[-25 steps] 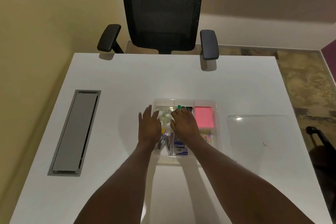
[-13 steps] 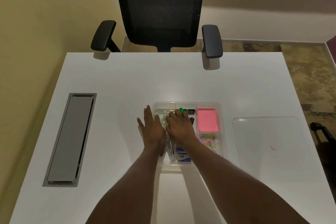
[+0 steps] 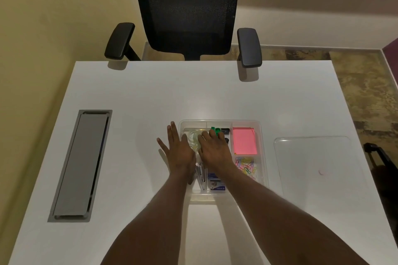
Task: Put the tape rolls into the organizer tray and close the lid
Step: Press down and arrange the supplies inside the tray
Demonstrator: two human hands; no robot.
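A clear plastic organizer tray (image 3: 261,135) sits mid-table. Clear tape rolls (image 3: 193,138) lie in its back-left compartment, partly hidden by my hands. My left hand (image 3: 179,153) rests flat, fingers spread, over the tray's left edge. Palm down, my right hand (image 3: 213,150) lies over the tape rolls and the middle compartments, holding nothing that I can see. The clear lid (image 3: 314,161) lies flat on the table to the right of the tray, apart from it.
The tray also holds pink sticky notes (image 3: 244,140), coloured paper clips (image 3: 247,166), green and black clips (image 3: 219,129) and a stapler. A grey cable hatch (image 3: 80,164) is set in the table at left. A black office chair (image 3: 189,11) stands at the far edge.
My left hand has slid slightly left, its fingers now past the tray's left wall. My right hand stays over the tape rolls. The head camera has shifted a little.
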